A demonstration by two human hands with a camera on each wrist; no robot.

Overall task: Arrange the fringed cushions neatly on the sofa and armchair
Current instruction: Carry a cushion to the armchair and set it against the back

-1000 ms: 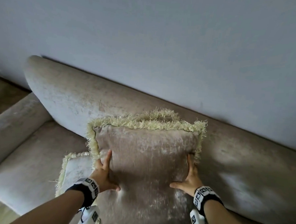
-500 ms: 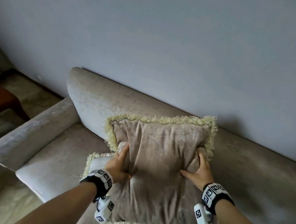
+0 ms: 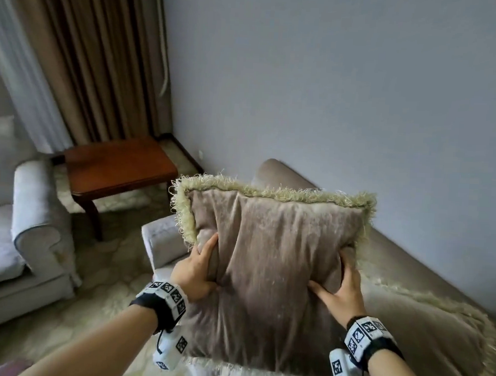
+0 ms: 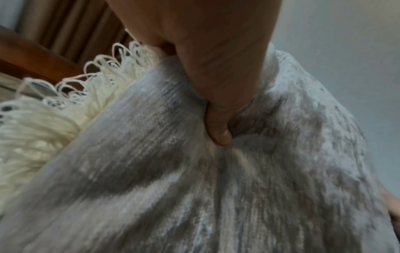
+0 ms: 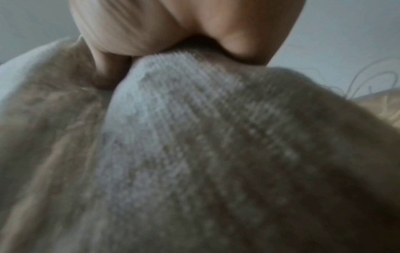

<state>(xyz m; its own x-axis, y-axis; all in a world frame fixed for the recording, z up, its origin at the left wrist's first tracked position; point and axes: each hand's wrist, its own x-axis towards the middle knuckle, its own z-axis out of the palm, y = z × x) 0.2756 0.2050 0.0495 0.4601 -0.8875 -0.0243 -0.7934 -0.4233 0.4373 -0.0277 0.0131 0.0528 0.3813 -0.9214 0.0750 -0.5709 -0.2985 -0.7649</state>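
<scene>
A taupe velvet cushion (image 3: pixel 271 263) with pale yellow-green fringe is held upright in the air above the sofa (image 3: pixel 409 262). My left hand (image 3: pixel 198 268) grips its left side and my right hand (image 3: pixel 340 287) grips its right side, fingers dug into the fabric. The left wrist view shows my left hand (image 4: pixel 216 95) pressing its thumb into the cushion (image 4: pixel 194 188) beside the fringe. In the right wrist view my right hand (image 5: pixel 184 34) pinches a fold of the cushion (image 5: pixel 194 154). A second fringed cushion (image 3: pixel 434 335) lies flat on the sofa seat at the right.
A pale armchair (image 3: pixel 34 234) stands at the left. A dark wooden side table (image 3: pixel 118 166) sits in the corner before brown curtains (image 3: pixel 98 56). The sofa's arm (image 3: pixel 161 238) shows behind the held cushion. Patterned carpet (image 3: pixel 106 289) covers the floor.
Both hands have lifted the cushion off the sofa back and carried it left; the view has swung left, bringing the armchair, side table and curtains into sight.
</scene>
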